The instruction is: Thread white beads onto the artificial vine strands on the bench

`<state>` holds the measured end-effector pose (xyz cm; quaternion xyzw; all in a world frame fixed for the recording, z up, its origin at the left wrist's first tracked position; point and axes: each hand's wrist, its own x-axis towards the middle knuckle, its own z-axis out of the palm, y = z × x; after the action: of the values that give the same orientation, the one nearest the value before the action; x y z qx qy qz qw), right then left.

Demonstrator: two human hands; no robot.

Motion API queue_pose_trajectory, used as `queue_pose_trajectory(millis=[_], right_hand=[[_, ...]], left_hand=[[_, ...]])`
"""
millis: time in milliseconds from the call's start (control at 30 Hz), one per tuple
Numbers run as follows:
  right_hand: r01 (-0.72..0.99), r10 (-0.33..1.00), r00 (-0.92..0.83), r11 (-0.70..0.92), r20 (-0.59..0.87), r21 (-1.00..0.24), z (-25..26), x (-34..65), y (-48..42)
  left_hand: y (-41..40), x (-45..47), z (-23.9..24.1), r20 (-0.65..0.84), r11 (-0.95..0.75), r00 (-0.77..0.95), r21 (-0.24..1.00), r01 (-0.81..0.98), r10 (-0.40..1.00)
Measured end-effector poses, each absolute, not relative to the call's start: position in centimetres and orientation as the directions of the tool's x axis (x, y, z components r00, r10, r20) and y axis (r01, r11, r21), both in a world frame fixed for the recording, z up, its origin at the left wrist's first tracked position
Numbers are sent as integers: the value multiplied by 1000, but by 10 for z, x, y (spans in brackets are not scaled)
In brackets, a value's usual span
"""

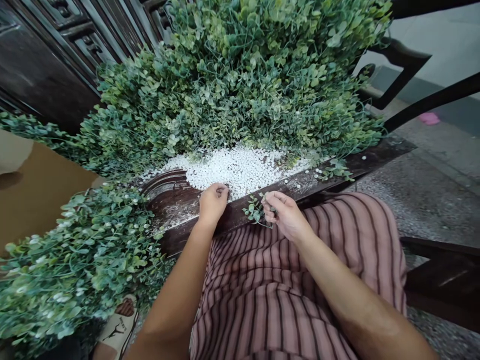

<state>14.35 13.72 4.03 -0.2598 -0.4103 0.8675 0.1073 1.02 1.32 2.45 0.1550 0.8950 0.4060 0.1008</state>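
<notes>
My right hand (284, 214) is closed around a small artificial leaf sprig (255, 210), whose leaves and thin stem stick out to the left above my lap. My left hand (214, 201) is curled with fingertips together at the near edge of a pile of small white beads (240, 167). Whatever lies between those fingertips is too small or hidden to make out. The beads are spread over a dark wooden seat (170, 205). Another leaf sprig (336, 170) rests on the seat's edge, right of my right hand, with a few loose beads near it.
A large heap of artificial greenery (240, 80) stands behind the beads. More greenery, some with white beads on its tips (101, 235), hangs at the left. A cardboard box (41, 185) is at far left. Dark wooden rails (442, 97) and a pink item (429, 118) are at right.
</notes>
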Motion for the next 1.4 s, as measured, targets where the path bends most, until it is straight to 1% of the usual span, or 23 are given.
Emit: queue_pose_trajectory(millis=[33,67,133,200,267,367,467,533,700,833,933,1033,1100,1300,1400], right_hand=[[42,406,-839,-616,-363,-787,40,143,137],[61,410,-835,-592,-366,-803,39,143,136],[97,416,-828,-553,-375,-828,39,142,134],[111,423,-827,-522,-370,-845,39,142,131],[110,424,-838,-483,-342,-869,38,141,129],[75,444,-861,-374,-249,-925,36,143,129],[36,476,-867,-232,-146,-972,34,144,130],[34,480,-870,-166,-111,-985,33,144,130],[7,451,-890,-128,-64,-992,27,143,127],[-1,454,-890,-101,-45,-995,26,143,126],[8,454,-888,-129,-66,-992,28,143,125],[16,448,-885,-234,-123,-972,30,143,123],[23,449,-881,-274,-149,-962,31,143,123],[38,476,-869,-208,-136,-977,34,142,125],[42,457,-875,-258,-160,-965,33,143,126]], left_hand=[[14,14,27,-100,521,-937,848,96,336],[16,19,29,-151,408,-932,913,-4,329],[19,31,36,-247,205,-897,962,-181,366],[21,43,42,-318,70,-846,945,-320,427],[22,53,46,-358,-21,-807,909,-416,469],[19,62,46,-364,-89,-794,884,-460,487],[16,65,43,-324,-96,-813,904,-418,484],[14,67,42,-300,-88,-825,919,-385,479],[16,73,45,-256,-35,-848,951,-306,465],[18,76,45,-234,-17,-851,962,-274,471],[18,76,43,-237,3,-850,964,-267,471],[18,77,41,-236,30,-854,967,-252,463],[18,77,39,-232,37,-859,970,-242,457],[19,78,39,-227,66,-864,973,-221,449],[19,77,37,-229,61,-863,972,-226,450]])
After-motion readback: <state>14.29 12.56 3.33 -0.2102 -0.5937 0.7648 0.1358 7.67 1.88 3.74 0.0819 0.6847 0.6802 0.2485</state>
